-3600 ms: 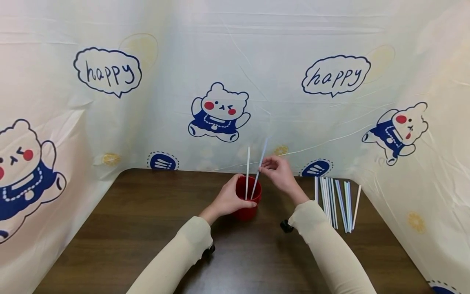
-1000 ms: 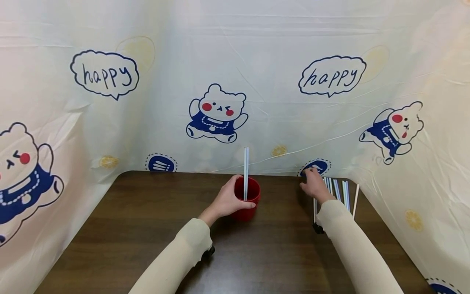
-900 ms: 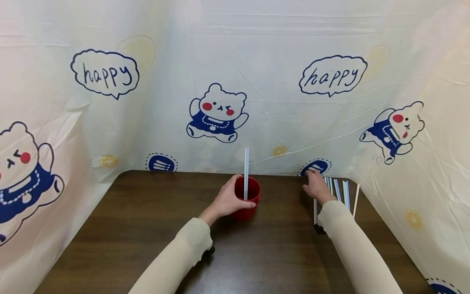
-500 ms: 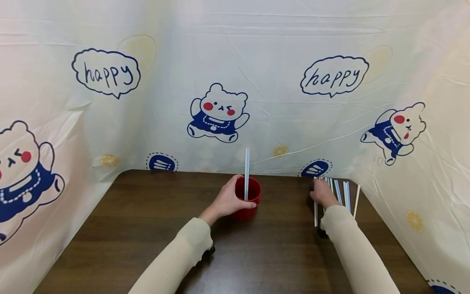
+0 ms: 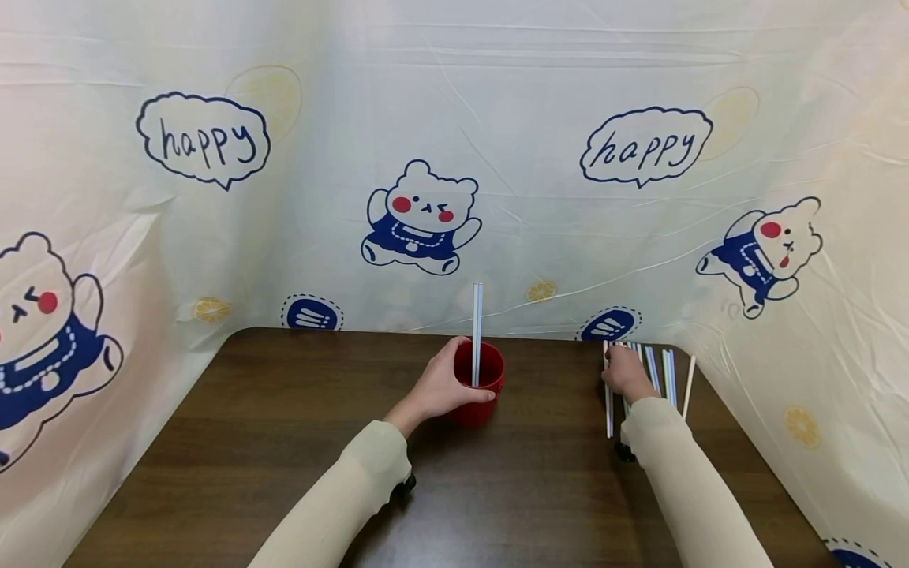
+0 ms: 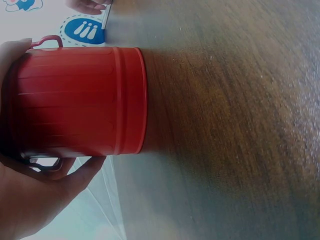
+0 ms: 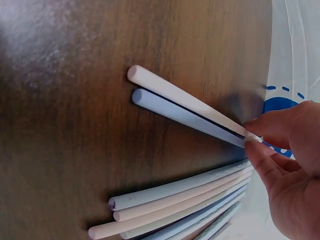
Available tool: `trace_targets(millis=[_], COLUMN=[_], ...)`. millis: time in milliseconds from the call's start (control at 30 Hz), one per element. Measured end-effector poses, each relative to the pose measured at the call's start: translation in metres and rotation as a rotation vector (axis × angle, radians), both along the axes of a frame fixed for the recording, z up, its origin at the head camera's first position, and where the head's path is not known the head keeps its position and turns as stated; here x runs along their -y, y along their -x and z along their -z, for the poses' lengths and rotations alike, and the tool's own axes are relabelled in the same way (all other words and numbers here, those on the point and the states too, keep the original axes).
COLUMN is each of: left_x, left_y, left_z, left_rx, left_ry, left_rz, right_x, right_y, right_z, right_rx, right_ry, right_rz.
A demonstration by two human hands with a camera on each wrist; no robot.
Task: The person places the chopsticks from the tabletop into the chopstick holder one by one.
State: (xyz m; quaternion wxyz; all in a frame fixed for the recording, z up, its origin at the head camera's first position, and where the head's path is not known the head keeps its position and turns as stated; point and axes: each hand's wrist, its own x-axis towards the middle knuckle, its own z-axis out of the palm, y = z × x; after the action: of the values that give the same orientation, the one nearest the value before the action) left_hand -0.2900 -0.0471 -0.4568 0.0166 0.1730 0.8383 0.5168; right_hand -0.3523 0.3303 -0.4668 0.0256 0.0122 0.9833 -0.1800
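On the table, a red bucket-shaped cup stands upright, and my left hand grips it round its left side and rim. Two pale chopsticks stand side by side in it, their lower ends hidden inside. Over at the back right, my right hand pinches the far ends of a pink chopstick and a pale blue chopstick between thumb and fingers. These two lie close together near the tabletop, pointing back toward the wrist camera. The left wrist view shows the cup's small side handles.
More pastel chopsticks lie in a loose row beside the right hand, partly hidden by the sleeve in the head view. A single pinkish chopstick lies at the row's right end. A printed curtain hangs behind the dark wooden table.
The right hand has left the cup, where its chopstick now stands beside the other, and moved right to the row. There it now pinches two more. The left hand stays on the cup.
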Motion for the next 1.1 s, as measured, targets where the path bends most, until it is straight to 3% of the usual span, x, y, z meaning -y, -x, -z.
trace_targets(millis=[433,600,833,1100], left_x=[0.002,0.002,0.000,0.000], left_y=[0.000,-0.002,-0.004,0.000], left_z=[-0.002,-0.002,0.000,0.000], left_rx=[0.000,0.011,0.013,0.010], left_ry=[0.006,-0.010,-0.021,-0.023], left_rz=[-0.014,0.001,0.014,0.012], right_x=[0.005,0.010,0.016,0.022], right_y=[0.003,0.001,-0.004,-0.003], right_z=[-0.002,-0.006,-0.002,0.000], right_rx=[0.033,0.116,0.218,0.285], right_ry=[0.105,0.265,0.569,0.794], right_rz=[0.023,0.067,0.122,0.072])
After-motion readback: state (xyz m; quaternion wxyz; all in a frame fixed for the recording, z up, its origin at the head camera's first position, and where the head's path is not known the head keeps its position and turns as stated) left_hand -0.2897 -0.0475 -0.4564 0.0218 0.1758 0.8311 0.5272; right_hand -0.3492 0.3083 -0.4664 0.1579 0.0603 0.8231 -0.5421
